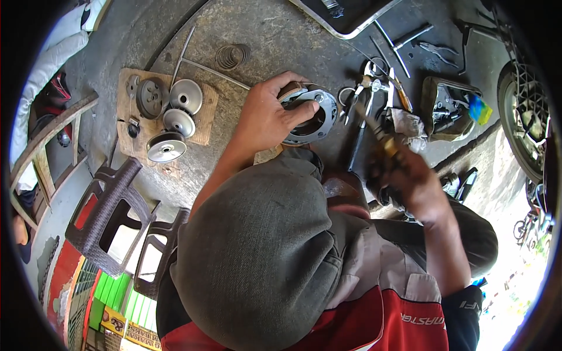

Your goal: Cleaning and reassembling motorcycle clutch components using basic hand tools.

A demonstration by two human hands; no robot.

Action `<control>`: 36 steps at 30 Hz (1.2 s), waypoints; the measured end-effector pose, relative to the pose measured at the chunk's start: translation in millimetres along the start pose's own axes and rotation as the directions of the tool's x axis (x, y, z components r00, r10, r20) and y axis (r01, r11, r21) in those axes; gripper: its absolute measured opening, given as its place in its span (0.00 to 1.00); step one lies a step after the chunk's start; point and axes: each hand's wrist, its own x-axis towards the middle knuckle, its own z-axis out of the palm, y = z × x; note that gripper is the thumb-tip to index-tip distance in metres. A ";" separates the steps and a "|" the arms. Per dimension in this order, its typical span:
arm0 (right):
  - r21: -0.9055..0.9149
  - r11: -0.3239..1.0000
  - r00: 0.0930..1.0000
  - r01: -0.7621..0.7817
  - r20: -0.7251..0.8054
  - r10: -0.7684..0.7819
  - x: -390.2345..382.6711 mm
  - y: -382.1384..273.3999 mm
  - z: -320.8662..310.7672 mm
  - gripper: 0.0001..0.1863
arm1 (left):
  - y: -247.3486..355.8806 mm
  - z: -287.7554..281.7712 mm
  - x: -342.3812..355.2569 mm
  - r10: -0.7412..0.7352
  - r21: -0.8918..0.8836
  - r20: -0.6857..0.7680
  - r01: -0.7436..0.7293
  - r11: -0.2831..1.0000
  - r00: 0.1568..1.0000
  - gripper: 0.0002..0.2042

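Observation:
My left hand (270, 116) grips a ring-shaped metal clutch shoe assembly (329, 119), thumb across its front and fingers behind. A brown lining shows along its upper left edge, and its centre is an open hole. To the right, my right hand (417, 186) is closed around a blurred slim tool with a yellow-orange handle (387, 145). Its thin shaft points up and left toward the clutch part, with a gap between them. Motion smear hides what kind of tool it is.
Silver pulley discs (186, 96) and a dark clutch bell (151, 98) lie on cardboard (205, 120) at left. Beyond are a T-handle wrench (213, 72) and coil spring (232, 57). Loose tools (374, 85), pliers (439, 51) and a parts tray (430, 108) lie right.

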 end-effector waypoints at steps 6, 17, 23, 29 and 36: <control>-0.698 0.623 0.925 0.354 0.162 -0.344 -14.9 -23.8 39.8 0.22 | 10.6 0.8 -7.5 0.060 0.090 -0.009 -0.059 0.994 0.998 0.20; -0.629 0.775 0.998 0.064 0.037 -0.053 -2.1 -41.6 45.5 0.19 | 3.5 -0.4 -12.0 0.094 0.261 -0.027 -0.083 0.962 0.995 0.18; -0.676 0.691 0.966 0.257 0.153 -0.210 6.4 -42.4 44.4 0.15 | -2.8 -0.9 -10.6 0.176 0.310 -0.049 -0.153 0.938 0.983 0.17; -0.642 0.764 0.992 0.064 0.125 0.023 9.2 -40.5 38.7 0.16 | -2.9 -0.1 -10.2 0.176 0.345 -0.053 -0.148 0.927 0.983 0.17; -0.695 0.578 0.904 0.428 0.326 -0.278 15.8 -34.4 36.2 0.15 | -2.4 0.5 -10.0 0.151 0.400 -0.023 -0.129 0.907 0.988 0.18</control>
